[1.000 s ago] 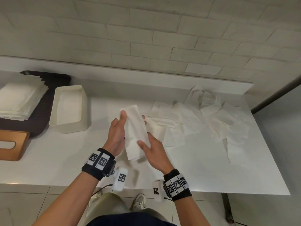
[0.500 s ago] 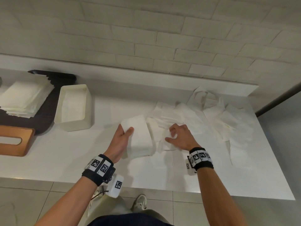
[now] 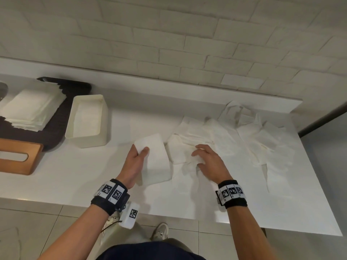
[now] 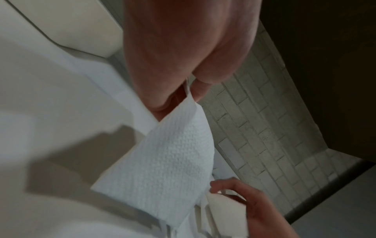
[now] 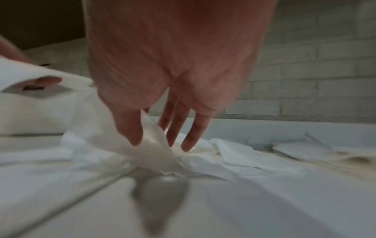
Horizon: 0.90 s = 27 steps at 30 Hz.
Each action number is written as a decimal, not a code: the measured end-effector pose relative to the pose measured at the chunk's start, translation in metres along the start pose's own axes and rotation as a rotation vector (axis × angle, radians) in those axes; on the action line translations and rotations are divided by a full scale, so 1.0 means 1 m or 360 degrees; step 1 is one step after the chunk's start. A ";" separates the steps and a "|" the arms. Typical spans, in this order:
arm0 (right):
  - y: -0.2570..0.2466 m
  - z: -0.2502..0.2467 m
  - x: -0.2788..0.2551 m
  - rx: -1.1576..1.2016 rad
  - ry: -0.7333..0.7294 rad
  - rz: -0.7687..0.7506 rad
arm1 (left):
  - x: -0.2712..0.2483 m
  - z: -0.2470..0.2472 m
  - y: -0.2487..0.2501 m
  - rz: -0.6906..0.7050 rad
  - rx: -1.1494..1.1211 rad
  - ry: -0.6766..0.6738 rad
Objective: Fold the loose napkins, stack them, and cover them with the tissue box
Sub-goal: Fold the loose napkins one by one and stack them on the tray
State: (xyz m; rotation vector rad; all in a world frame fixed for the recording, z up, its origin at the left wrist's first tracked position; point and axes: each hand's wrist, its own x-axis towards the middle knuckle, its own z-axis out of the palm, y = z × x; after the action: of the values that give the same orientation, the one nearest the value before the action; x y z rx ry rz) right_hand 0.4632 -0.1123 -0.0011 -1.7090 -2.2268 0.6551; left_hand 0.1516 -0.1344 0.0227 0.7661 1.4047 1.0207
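Left hand (image 3: 135, 162) pinches the folded napkin (image 3: 155, 158) between thumb and fingers; right hand (image 3: 208, 162), fingers spread, pinches a loose napkin (image 5: 154, 145).

Wooden tissue box (image 3: 17, 158) – cut off by the head view's left edge at the worktop's (image 3: 78, 177) near left corner. Stack of folded napkins (image 3: 31, 107) and dark tray (image 3: 56, 128) also clipped there. Left hand (image 3: 134, 164) hides part of the folded napkin (image 3: 155, 158); fingers under it unseen. Right hand (image 5: 173, 67) blurred in the right wrist view – pinch on the loose napkin (image 5: 154, 145) can't be confirmed. Loose napkins (image 3: 262, 139) by the worktop's far right corner overlap; count unclear. Left wrist view: worktop smeared.
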 end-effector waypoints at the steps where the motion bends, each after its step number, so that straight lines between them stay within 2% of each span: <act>1: -0.005 -0.004 0.000 0.0125 0.0173 0.0033 | 0.001 0.001 0.000 -0.0001 -0.0010 0.0014; 3: -0.023 -0.019 -0.001 0.0437 0.0407 0.0085 | 0.000 0.004 0.003 0.0001 -0.0052 0.0029; 6: -0.079 -0.046 -0.009 0.1066 0.0346 0.0136 | -0.005 0.014 0.011 0.0002 -0.0122 -0.0004; 8: -0.114 -0.045 -0.009 0.1384 0.0302 0.0118 | -0.010 0.025 0.020 0.0003 -0.0176 -0.0033; 9: -0.126 -0.035 -0.004 0.1396 0.0333 0.0143 | -0.013 0.029 0.025 -0.0017 -0.0215 -0.0035; 13: -0.148 0.020 0.013 0.1015 0.0467 0.0337 | -0.020 0.036 0.041 -0.0062 -0.0289 -0.0051; 17: -0.161 0.037 0.018 0.0839 0.0547 0.0353 | -0.021 0.023 0.050 -0.0126 -0.0404 -0.0075; 20: -0.183 0.032 0.020 0.0597 0.0508 0.0278 | -0.018 0.010 0.052 0.0061 -0.0222 -0.0119; 21: -0.191 0.030 0.022 0.0521 0.0557 0.0273 | -0.016 0.004 0.051 0.0177 -0.0118 -0.0063; 23: -0.204 0.031 0.027 0.0420 0.0825 0.0237 | -0.010 -0.011 0.052 0.0330 -0.0003 0.0041; 24: -0.210 0.033 0.031 0.0434 0.0904 0.0180 | -0.008 -0.019 0.055 0.0365 0.0016 0.0066; 25: -0.216 0.038 0.036 0.0553 0.0879 0.0109 | -0.006 -0.027 0.060 0.0386 0.0025 0.0075; 27: -0.235 0.049 0.044 0.0969 0.0597 0.0037 | -0.002 -0.044 0.073 0.0414 0.0010 0.0066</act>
State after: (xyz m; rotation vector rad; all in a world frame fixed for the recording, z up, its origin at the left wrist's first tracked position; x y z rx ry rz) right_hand 0.2308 -0.1281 0.0705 -1.4001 -1.5439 0.8287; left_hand 0.1002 -0.1128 0.0874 0.9548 1.3673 1.2388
